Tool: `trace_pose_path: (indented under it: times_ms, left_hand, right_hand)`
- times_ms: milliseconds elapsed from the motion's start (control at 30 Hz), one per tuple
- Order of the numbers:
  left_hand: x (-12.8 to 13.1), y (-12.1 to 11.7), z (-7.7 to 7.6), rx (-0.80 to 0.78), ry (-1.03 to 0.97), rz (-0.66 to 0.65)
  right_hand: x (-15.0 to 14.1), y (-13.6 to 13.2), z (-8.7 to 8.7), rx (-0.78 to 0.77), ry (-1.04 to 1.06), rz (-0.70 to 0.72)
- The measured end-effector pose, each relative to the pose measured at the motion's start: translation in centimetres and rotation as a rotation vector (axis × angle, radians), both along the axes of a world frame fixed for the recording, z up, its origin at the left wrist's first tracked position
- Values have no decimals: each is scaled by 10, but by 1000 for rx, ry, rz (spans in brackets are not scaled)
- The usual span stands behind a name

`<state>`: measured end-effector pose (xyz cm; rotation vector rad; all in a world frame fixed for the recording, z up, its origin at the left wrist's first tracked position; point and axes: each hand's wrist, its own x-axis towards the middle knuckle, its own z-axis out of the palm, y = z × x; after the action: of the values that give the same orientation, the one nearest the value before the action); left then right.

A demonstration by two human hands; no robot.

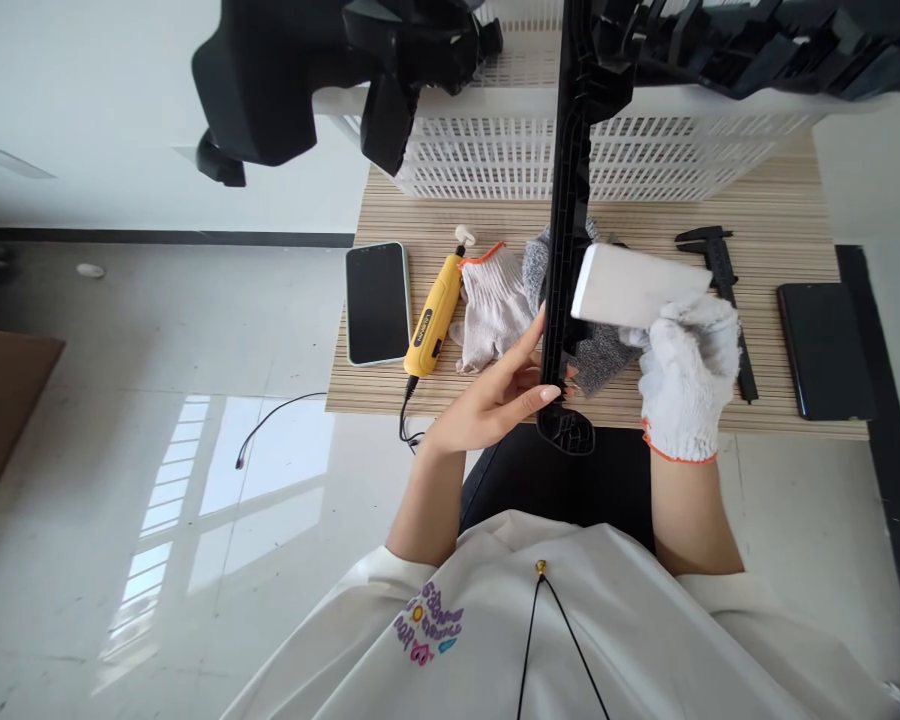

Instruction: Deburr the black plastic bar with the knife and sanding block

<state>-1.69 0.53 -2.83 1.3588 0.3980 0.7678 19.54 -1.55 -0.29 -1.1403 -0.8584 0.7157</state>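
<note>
My bare left hand grips the lower part of a long black plastic part that stands upright over the small wooden table. My right hand, in a white knit glove with an orange cuff, holds a pale rectangular block against the side of the black part. Behind the part lie a second white glove and a grey glove.
On the table: a phone with a pale green edge, a yellow rotary tool with a black cord, a black caliper, a dark phone. A white slatted basket with black plastic parts stands at the back.
</note>
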Motion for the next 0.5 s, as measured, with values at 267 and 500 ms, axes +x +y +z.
trace_pose_path:
  times_ms: [267, 500]
  left_hand:
    - [0, -1, -1, -8, -5, -7]
    - [-1, 0, -1, -7, -14, -12]
  right_hand:
    - [3, 0, 0, 27, 9, -13]
    - [7, 2, 1, -27, 17, -59]
